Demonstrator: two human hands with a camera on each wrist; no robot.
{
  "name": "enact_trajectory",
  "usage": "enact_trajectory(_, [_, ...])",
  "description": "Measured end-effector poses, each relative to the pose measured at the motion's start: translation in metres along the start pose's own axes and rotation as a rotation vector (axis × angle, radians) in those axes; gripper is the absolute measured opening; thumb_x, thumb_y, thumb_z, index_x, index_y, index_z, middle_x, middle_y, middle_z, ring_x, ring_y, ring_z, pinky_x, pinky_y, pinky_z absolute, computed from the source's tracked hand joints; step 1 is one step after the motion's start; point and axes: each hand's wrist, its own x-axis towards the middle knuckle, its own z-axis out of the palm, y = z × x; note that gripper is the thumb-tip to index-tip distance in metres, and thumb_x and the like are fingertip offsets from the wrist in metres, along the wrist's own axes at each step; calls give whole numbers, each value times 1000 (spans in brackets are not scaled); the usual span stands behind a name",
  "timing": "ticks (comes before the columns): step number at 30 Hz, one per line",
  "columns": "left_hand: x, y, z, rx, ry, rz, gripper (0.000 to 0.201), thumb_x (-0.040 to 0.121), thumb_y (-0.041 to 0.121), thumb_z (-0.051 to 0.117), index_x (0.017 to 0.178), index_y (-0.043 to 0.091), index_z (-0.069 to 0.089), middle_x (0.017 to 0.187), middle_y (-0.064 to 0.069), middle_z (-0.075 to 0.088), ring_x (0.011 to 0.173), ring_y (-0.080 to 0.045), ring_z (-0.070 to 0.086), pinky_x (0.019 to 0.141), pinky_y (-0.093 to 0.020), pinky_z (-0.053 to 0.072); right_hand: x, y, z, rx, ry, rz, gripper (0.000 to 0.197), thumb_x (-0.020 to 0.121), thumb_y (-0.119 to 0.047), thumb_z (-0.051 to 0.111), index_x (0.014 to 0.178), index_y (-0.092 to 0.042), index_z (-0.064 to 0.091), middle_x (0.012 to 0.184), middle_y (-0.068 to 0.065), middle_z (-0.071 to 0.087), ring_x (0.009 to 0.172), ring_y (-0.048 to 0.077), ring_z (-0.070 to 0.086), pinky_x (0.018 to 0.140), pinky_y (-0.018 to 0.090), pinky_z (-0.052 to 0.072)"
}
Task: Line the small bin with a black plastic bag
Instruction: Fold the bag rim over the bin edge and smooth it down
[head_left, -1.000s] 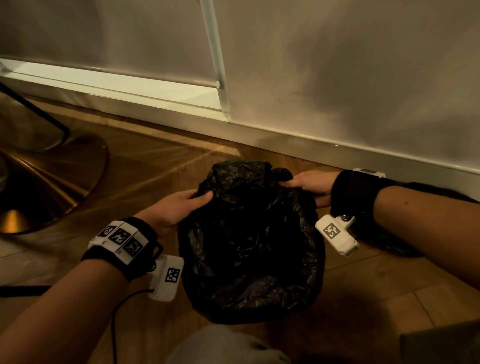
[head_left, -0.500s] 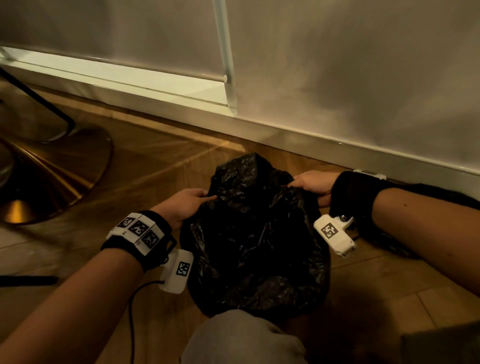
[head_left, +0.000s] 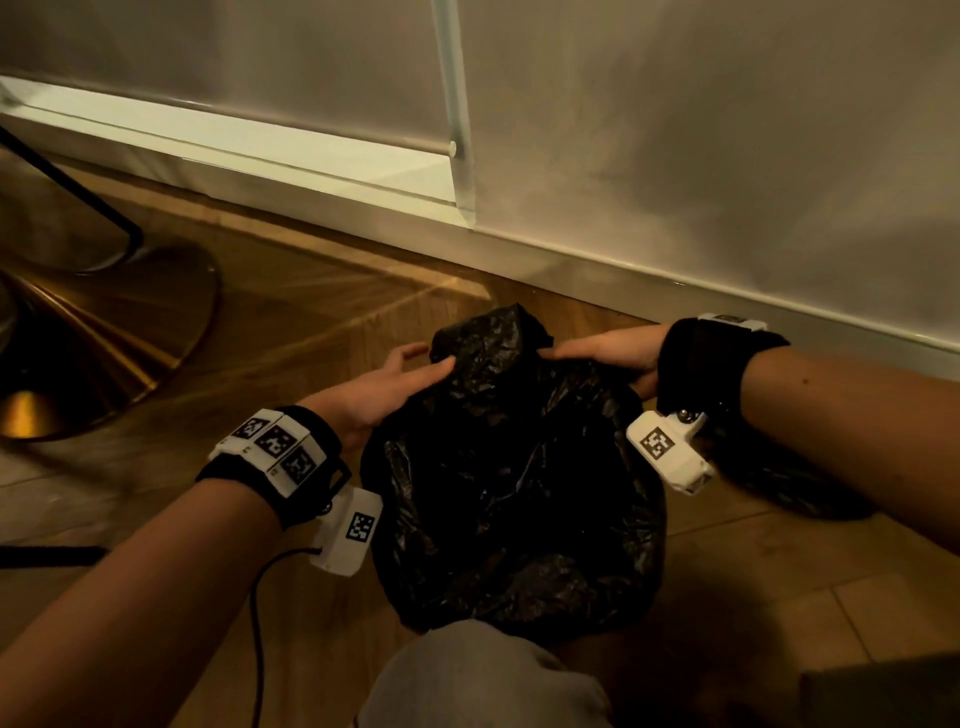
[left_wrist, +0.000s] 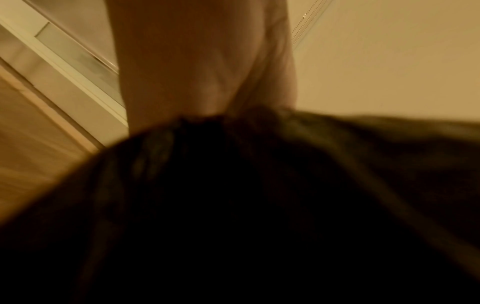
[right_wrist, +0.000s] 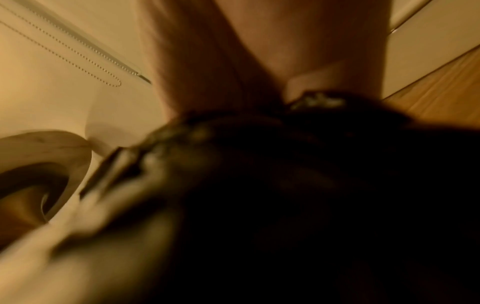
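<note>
A crinkled black plastic bag (head_left: 519, 493) covers the small bin on the wooden floor, and none of the bin's own surface shows. My left hand (head_left: 400, 379) pinches the bag's far left edge, thumb on top of the plastic. My right hand (head_left: 602, 353) grips the far right edge, fingers over it and thumb below. Between the two hands the plastic stands up in a bunched peak. Both wrist views are blurred: my left hand (left_wrist: 202, 72) and right hand (right_wrist: 259, 51) each run into the dark bag (left_wrist: 259, 205) (right_wrist: 311, 205).
A gold lamp base (head_left: 104, 338) with a black stem stands on the floor at left. The white skirting board (head_left: 623, 275) and wall run close behind the bin. A dark object (head_left: 789, 478) lies under my right forearm. My grey-clad knee (head_left: 483, 680) is at the front.
Both hands have drawn closer together along the bag's far edge. The plastic between them has bunched up into a peak. My knee has come into view at the front.
</note>
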Motion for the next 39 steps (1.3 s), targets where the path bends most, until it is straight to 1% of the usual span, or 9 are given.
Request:
enact_trajectory(5, [7,3,11,53,-71,10,33,97,40,50,120,23,65,115,3,72,99,-14,70,82,-26,57,-1,-6,-9,-64,52,69,54,61,-32,83,103,0,69,110,19,66,105,32,60,113,50,32])
enact_trajectory(11, [13,7,8,98,-51,1,36,98,28,53,128,10,62,128,-13,65,119,-30,61,104,-43,47,6,-5,-17,-73,31,-1,81,41,-30,95,111,0,65,109,17,67,107,32,59,107,46,38])
enact_trajectory(16, [18,12,11,31,59,-13,25,100,28,50,95,12,69,107,-12,70,86,-24,70,80,-32,55,6,-2,-5,-114,207,-219,18,89,-23,62,101,-10,64,94,7,68,85,20,67,82,28,55])
enact_trajectory(21, [4,33,14,42,-156,9,25,93,51,48,113,40,58,113,6,70,98,-13,68,78,-26,53,28,-2,-34,-679,-23,-502,58,99,-40,37,101,9,69,105,32,66,106,45,57,105,35,38])
enact_trajectory(23, [3,35,18,170,-164,3,19,95,42,53,114,40,54,114,5,66,98,-12,67,78,-22,56,14,-23,-5,-132,236,-405,42,102,-27,34,132,-2,52,128,25,57,117,37,55,100,44,43])
enact_trajectory(25, [7,32,22,252,-168,-16,28,96,39,54,120,27,62,117,-4,70,103,-22,69,91,-33,56,15,-19,1,-218,497,-304,55,98,-10,46,149,-12,23,145,20,41,126,29,46,99,36,37])
enact_trajectory(29, [14,26,28,186,-61,-45,36,96,35,56,117,8,67,108,-14,73,96,-29,70,87,-38,57,-4,-21,-5,-551,296,-212,89,93,-5,55,150,-35,-6,153,18,27,138,26,34,108,35,32])
enact_trajectory(35, [22,24,30,143,16,-121,53,94,53,52,123,9,63,114,-13,70,102,-30,67,84,-34,54,-10,-23,2,-192,113,5,26,94,-26,50,106,-14,70,115,12,66,98,27,65,100,40,44])
enact_trajectory(39, [24,22,30,219,36,-12,47,95,34,59,133,8,52,127,-15,62,115,-32,61,103,-46,48,-13,-25,-2,-332,10,14,80,61,-44,80,125,-1,58,114,14,68,95,24,69,94,38,51])
